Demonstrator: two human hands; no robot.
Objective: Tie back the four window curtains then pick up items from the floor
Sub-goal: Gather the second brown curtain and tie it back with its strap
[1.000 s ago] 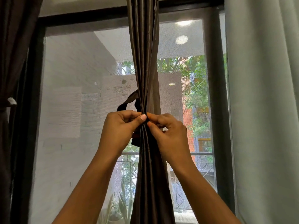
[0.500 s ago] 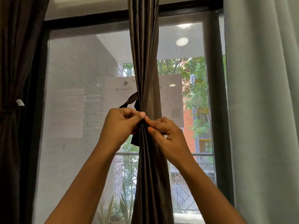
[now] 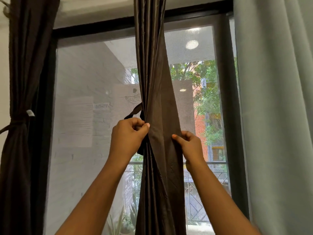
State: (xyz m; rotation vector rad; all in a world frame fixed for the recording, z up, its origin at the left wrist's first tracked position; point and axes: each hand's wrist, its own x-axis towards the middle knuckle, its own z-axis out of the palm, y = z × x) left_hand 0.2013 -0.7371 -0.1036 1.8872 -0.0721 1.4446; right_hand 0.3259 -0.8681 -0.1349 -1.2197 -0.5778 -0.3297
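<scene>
Left hand (image 3: 128,134): fingers curled, thumb pressed flat against the gathered folds of the middle curtain (image 3: 153,78), which it grips at the bundle's left side. Right hand (image 3: 189,145): fingers curled, thumb and fingers pinching the curtain's right edge, held apart from the left hand at slightly lower level. Both forearms rise from the near bottom edge, converging upward toward the cloth. The middle curtain hangs with its long axis vertical, running from the top of the view to the bottom in front of the window centre. Between the hands the fabric is spread into a flat, taut panel widening to the right; above and below, it narrows into pleats. Material is dark brown with a slight sheen. A dark tie strap (image 3: 134,111) loops out from the bundle's left side just above the left hand. At far left, a dark curtain (image 3: 22,158) is cinched by a band (image 3: 15,123). At right, a pale grey-green curtain (image 3: 279,116) hangs loose.
</scene>
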